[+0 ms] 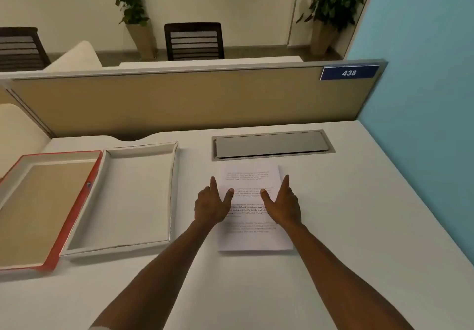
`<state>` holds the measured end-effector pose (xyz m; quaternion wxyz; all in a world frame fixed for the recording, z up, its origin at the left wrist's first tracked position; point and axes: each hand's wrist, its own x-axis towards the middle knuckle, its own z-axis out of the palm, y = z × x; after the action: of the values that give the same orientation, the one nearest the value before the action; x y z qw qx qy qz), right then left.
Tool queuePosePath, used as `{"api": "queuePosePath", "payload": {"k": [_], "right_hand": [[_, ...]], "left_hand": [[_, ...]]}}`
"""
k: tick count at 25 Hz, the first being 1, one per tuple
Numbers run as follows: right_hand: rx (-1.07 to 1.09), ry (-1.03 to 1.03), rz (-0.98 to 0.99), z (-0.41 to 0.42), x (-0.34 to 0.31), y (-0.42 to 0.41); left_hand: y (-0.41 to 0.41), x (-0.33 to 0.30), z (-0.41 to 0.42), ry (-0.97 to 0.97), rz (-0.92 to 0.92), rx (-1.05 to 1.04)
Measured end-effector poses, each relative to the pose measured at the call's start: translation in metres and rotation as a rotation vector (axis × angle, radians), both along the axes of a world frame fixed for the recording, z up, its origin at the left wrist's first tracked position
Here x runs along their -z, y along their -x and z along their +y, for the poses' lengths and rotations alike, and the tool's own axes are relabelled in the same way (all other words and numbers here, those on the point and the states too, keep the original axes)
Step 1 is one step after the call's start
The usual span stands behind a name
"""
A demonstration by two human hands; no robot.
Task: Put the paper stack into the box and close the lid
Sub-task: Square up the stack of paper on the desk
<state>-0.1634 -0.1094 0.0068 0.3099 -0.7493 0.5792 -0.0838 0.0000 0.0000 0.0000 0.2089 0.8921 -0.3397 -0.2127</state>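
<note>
A stack of printed white paper (252, 237) lies flat on the white desk, right of centre. My left hand (211, 205) rests at the stack's left edge and my right hand (282, 205) at its right edge, thumbs lying on the top sheet and index fingers pointing away from me. Neither hand has lifted the stack. To the left stands a shallow white box (173, 175), open and empty. Its red-edged lid (79, 209) lies upside down against the box's left side, brown inside showing.
A grey cable hatch (272, 145) is set into the desk just beyond the paper. A tan partition (179, 98) closes off the back and a blue wall (423, 98) the right. Chairs and potted plants stand behind the partition.
</note>
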Motion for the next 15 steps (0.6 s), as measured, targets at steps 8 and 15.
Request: {"api": "queuePosePath", "payload": {"k": [8,15], "right_hand": [[0.049,-0.024,0.054,0.000,0.025,-0.002],[0.022,0.015,0.096,-0.003,0.030,-0.002]], "left_hand": [[0.028,0.017,-0.021,0.121,0.295,-0.317],[0.005,0.006,-0.040,0.190,0.688,-0.669]]}}
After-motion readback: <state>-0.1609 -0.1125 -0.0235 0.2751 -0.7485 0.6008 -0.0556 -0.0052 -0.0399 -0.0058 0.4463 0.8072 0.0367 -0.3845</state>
